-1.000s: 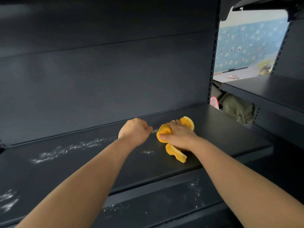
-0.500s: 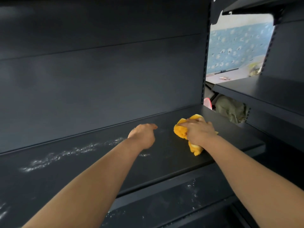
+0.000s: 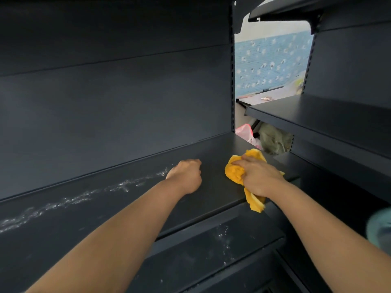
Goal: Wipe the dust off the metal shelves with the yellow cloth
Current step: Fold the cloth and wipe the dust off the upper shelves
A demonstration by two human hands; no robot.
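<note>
R hand point(image 3: 259, 179) fingers grip yellow cloth point(image 3: 234, 174) at shelf point(image 3: 213, 185) right end; L hand point(image 3: 186, 176) fingers curled, empty, beside dust streak point(image 3: 84, 197)

Cloth point(image 3: 237, 173) on shelf point(image 3: 211, 187), right of dust point(image 3: 84, 197).

Bearing, on the dark metal shelf point(image 3: 213, 187), a bunched yellow cloth point(image 3: 233, 172) at the right, drooping over the front edge; also carrying a white dust streak point(image 3: 84, 197) trailing leftward.
</note>
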